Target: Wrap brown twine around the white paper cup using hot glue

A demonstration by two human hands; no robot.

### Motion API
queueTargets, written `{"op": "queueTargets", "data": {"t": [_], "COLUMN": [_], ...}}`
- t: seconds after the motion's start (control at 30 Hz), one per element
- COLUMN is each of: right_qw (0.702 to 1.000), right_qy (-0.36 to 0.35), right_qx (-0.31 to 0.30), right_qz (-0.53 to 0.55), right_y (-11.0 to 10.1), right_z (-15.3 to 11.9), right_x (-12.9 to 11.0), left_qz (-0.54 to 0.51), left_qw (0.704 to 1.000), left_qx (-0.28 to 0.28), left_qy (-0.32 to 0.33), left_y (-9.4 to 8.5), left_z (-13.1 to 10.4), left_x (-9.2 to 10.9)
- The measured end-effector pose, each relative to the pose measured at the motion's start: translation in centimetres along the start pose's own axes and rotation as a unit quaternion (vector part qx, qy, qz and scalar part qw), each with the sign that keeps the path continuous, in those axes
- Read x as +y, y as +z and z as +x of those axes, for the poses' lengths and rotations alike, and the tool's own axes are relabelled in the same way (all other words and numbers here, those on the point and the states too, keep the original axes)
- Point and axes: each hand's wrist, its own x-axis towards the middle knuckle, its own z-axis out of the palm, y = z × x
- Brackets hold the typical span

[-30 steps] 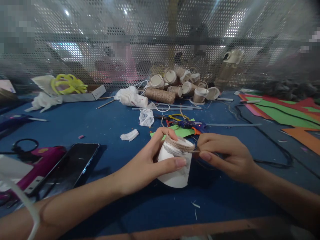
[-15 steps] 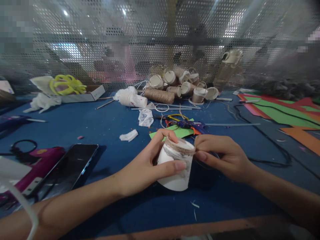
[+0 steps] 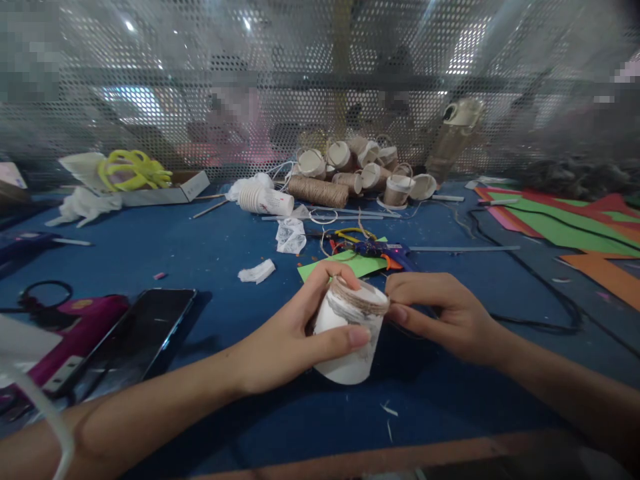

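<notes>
A white paper cup (image 3: 345, 363), tilted slightly, is gripped by my left hand (image 3: 295, 333), thumb on its front wall and fingers over the far rim. Brown twine (image 3: 363, 300) wraps round the cup just under its rim, and greyish smears mark the wall below it. My right hand (image 3: 440, 313) is closed in a pinch at the cup's right edge, where the twine leaves the cup. Most of the strand beyond those fingers is hidden. Behind the cup lie a green paper piece (image 3: 367, 263) and a blue glue gun (image 3: 383, 249).
At the back are a twine roll (image 3: 318, 191), stacked paper cups (image 3: 265, 200) and several twine-wrapped cups (image 3: 373, 177) against a perforated metal screen (image 3: 200, 120). A phone (image 3: 145, 333) and magenta glue gun (image 3: 75, 327) lie left. Coloured sheets (image 3: 560, 217) and a black cable (image 3: 545, 273) lie right.
The cup has tilted and shifted slightly left in my left hand. My right hand has moved a little left with it, still pinching at the rim.
</notes>
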Motion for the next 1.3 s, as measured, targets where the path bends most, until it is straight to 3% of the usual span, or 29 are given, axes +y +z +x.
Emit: {"op": "queueTargets", "data": {"t": [0.37,0.47,0.57,1.3], "right_qw": [0.999,0.999,0.999,0.999], "right_qy": [-0.038,-0.033,-0.032,-0.038], "right_qx": [-0.005,0.005,0.001,-0.005], "right_qz": [-0.039,-0.040,-0.038,-0.024], "right_y": [0.17,0.16,0.14,0.38], "right_z": [0.00,0.11,0.21,0.12], "right_x": [-0.07,-0.25,-0.38,-0.21], "left_qz": [0.048,0.040,0.036,0.006], "left_qw": [0.998,0.999,0.999,1.000], "left_qx": [0.024,0.033,0.027,0.011], "left_qy": [-0.023,0.003,0.023,0.002], "left_y": [0.17,0.20,0.17,-0.16], "left_z": [0.15,0.10,0.09,0.15], "left_x": [0.16,0.04,-0.04,0.26]}}
